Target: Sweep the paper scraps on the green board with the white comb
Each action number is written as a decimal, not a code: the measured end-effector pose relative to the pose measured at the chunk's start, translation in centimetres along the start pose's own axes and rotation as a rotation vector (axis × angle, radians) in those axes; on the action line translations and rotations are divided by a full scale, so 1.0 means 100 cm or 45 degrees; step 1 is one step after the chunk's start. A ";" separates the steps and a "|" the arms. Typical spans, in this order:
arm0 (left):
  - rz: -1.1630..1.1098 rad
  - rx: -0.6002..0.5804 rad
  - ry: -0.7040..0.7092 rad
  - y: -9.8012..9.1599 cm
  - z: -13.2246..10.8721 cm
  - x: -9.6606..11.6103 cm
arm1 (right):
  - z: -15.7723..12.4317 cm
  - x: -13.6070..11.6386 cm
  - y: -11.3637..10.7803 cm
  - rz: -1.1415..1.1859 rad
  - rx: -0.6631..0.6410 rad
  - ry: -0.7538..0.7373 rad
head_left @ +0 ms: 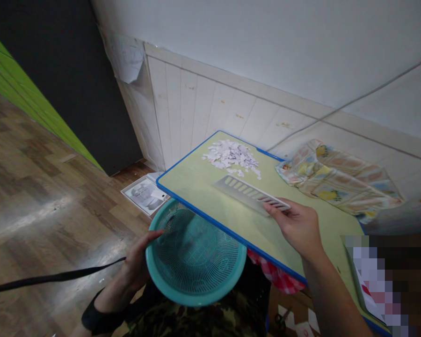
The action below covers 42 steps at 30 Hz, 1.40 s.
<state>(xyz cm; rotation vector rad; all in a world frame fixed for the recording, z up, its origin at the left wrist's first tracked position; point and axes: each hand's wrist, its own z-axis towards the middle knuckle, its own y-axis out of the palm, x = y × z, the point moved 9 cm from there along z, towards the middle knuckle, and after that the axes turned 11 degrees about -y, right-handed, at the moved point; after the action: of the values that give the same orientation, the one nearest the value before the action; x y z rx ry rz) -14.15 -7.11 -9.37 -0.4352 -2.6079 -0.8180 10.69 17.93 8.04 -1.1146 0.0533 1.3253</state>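
My left hand (138,260) grips the left rim of a teal plastic basket (196,298) with mesh-like holes. The basket sits at my lap, under the near edge of a yellow-green tabletop (192,182) with a blue border; nothing shows inside it. In my right hand (300,227) is a white slotted plastic strip (241,197), held by its right end, with a row of slots along it. It is tilted low over the middle of the tabletop. Beyond the strip lies a pile of small white paper scraps (231,154), with a few pieces scattered at its near side.
A crumpled patterned cloth (340,180) lies along the tabletop's wall side. A flat box with a printed picture (145,193) is on the floor at the left. Scissors (282,318) and paper pieces lie below the near edge. The white wall (210,98) bounds the far side.
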 end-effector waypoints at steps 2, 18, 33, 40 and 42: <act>-0.004 0.013 -0.017 -0.001 0.000 -0.001 | 0.012 0.010 0.005 -0.042 0.057 0.030; -0.043 0.024 -0.027 -0.005 0.003 0.001 | 0.015 0.008 0.033 0.022 -0.169 -0.126; -0.001 -0.099 -0.070 0.008 0.000 -0.009 | -0.034 -0.028 0.013 0.144 -0.342 -0.017; -0.012 -0.063 -0.106 0.008 0.000 -0.014 | 0.005 0.026 0.002 0.063 0.017 0.080; -0.007 -0.071 -0.123 0.006 0.004 -0.017 | 0.021 0.039 0.012 0.101 0.032 0.077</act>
<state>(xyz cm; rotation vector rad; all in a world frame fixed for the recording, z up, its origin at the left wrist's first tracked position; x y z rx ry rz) -12.51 -6.73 -10.12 -0.4945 -2.6806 -0.8947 9.80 21.97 6.05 -1.1411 0.1597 1.3580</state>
